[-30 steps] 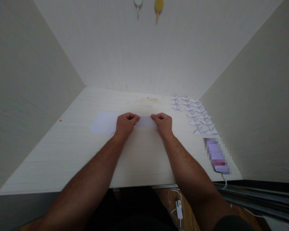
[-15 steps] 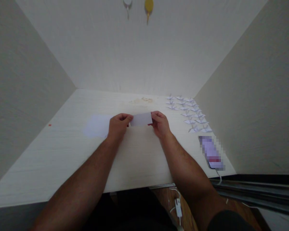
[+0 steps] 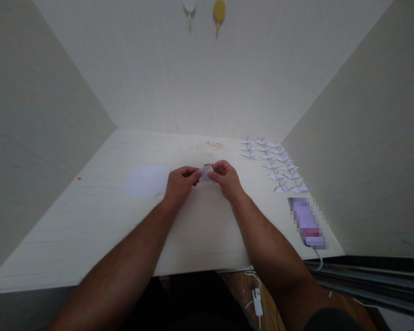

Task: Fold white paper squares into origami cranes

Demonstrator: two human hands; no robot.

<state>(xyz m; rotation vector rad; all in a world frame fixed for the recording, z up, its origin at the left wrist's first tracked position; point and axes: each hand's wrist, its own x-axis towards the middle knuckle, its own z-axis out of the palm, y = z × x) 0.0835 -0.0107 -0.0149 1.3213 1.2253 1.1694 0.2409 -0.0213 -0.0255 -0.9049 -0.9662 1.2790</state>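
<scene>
My left hand (image 3: 180, 185) and my right hand (image 3: 225, 179) meet over the middle of the pale wooden desk (image 3: 100, 220). Both pinch a small folded piece of white paper (image 3: 206, 174) between their fingertips, just above the desk top. The paper is bent together so only a narrow part shows between the fingers. A flat stack of white paper sheets (image 3: 145, 180) lies on the desk just left of my left hand.
Several small folded paper cranes (image 3: 276, 163) stand in rows at the back right. A phone (image 3: 307, 223) with a cable lies near the right front edge. White walls close the desk in on three sides. Two hooks (image 3: 219, 11) hang on the back wall.
The paper strip was pressed flat on the desk, then lifted as a wide rectangle. Now my hands have come closer together and the paper is folded much narrower between them.
</scene>
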